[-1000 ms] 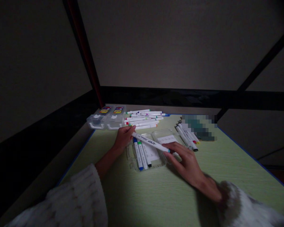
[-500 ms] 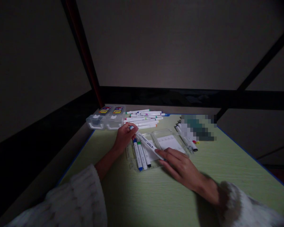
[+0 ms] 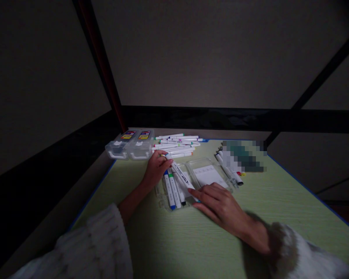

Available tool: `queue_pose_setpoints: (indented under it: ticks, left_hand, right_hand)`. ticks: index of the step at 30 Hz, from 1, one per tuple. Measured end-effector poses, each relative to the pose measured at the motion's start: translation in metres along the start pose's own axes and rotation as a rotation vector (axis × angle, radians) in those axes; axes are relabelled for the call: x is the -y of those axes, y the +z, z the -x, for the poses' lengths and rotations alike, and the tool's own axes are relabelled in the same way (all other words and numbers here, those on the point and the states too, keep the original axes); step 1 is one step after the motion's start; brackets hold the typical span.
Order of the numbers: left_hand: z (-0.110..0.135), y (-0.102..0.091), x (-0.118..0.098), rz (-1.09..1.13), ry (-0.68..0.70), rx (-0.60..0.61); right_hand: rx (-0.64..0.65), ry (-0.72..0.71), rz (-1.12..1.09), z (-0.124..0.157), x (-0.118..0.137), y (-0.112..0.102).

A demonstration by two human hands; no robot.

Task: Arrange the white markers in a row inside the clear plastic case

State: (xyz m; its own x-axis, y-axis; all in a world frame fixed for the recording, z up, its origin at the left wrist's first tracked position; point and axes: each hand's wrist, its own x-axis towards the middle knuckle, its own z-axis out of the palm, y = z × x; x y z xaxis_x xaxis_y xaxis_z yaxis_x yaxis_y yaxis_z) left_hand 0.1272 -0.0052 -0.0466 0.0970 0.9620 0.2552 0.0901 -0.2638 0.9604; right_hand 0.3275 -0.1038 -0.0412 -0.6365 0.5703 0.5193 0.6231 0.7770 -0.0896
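A white marker (image 3: 182, 178) with light-blue caps lies slanted over an open clear plastic case (image 3: 165, 197). My left hand (image 3: 157, 168) pinches its far end and my right hand (image 3: 218, 203) holds its near end with the fingertips. Under it in the case lie a blue-capped marker (image 3: 169, 190), a green-capped one (image 3: 173, 188) and a dark-capped one. The case's lid half (image 3: 209, 174), with a white paper insert, lies open to the right.
A loose heap of white markers (image 3: 177, 145) lies at the far edge of the pale green table (image 3: 192, 244). Two closed clear cases (image 3: 129, 145) stand at the far left corner. More markers (image 3: 231, 172) lie right of the lid, by a blurred patch.
Both hands have swung the marker from lying crosswise above the case to nearly in line with the markers inside it; my right hand drew leftward and nearer.
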Motion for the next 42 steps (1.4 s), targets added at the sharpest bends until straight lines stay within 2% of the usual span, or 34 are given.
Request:
queue_pose_setpoints:
  ticks: [5, 12, 21, 34, 42]
  left_hand:
    - [0.001, -0.001, 0.0, -0.16, 0.135, -0.026]
    - [0.005, 0.002, -0.001, -0.227, 0.154, 0.004]
    - [0.006, 0.0, 0.008, -0.395, 0.296, 0.035]
    - [0.004, 0.0, 0.008, -0.476, 0.232, 0.112]
    - [0.005, 0.0, 0.011, -0.502, 0.194, 0.124]
  right_hand:
    - [0.006, -0.007, 0.008, -0.001, 0.002, 0.003]
    - [-0.015, -0.02, -0.007, 0.0, 0.004, 0.006]
    - [0.015, -0.041, 0.008, -0.001, 0.004, 0.008]
    - [0.056, -0.055, 0.009, -0.001, 0.005, 0.009]
    - [0.097, 0.003, 0.01, -0.002, 0.005, 0.009]
